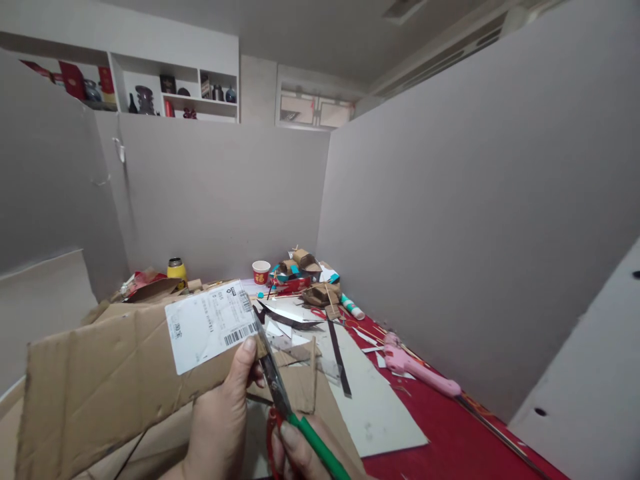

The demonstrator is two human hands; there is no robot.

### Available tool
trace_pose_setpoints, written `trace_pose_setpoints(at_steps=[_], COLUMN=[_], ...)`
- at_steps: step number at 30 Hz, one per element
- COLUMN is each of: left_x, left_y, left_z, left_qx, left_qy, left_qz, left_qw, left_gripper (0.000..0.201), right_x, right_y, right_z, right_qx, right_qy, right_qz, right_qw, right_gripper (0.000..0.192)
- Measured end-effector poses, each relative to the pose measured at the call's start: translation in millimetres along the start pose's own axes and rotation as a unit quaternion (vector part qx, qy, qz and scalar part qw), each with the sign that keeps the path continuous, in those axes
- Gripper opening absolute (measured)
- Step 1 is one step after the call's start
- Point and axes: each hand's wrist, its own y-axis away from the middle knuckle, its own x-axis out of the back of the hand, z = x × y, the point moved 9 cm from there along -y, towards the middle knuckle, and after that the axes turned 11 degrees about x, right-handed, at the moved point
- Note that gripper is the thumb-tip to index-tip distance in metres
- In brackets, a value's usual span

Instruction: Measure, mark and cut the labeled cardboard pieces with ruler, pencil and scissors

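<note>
My left hand (223, 417) grips a long brown cardboard piece (105, 373) near its right end, thumb on top. A white shipping label (205, 327) with barcodes is stuck on that end. In my right hand (303, 450), at the bottom of the view, are scissors (275, 383) with a dark blade and green and red handle parts. The blade lies along the cardboard's right edge, close to my left thumb. Part of the scissors and most of my right fingers are hidden.
Cardboard offcuts (295, 387) and a white board (380, 413) lie on a red tabletop (435, 440). A pink glue gun (420, 370) rests at the right. Behind stand a paper cup (261, 272), a yellow jar (177, 270) and a cardboard model (303, 263). Grey partitions (450, 200) enclose the table.
</note>
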Motion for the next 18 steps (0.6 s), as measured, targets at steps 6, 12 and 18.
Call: trace_pose_setpoints(at_steps=[6, 12, 18], left_x=[0.4, 3.4, 4.6], left_y=[3.0, 9.4, 12.3], left_z=[4.3, 3.0, 6.8], left_qx=[0.006, 0.049, 0.051], left_qy=[-0.072, -0.125, -0.130], left_qz=[0.004, 0.004, 0.012], left_qw=[0.997, 0.991, 0.990], left_gripper=[0.044, 0.054, 0.054], right_x=[-5.9, -6.8, -6.8], right_y=[-10.6, -13.2, -11.6], right_z=[1.3, -2.7, -4.7], right_qx=[0.056, 0.071, 0.074], right_qy=[-0.006, -0.027, -0.029], right_qz=[-0.035, -0.055, -0.030], right_qw=[0.998, 0.996, 0.996], right_gripper=[0.070, 0.065, 0.064])
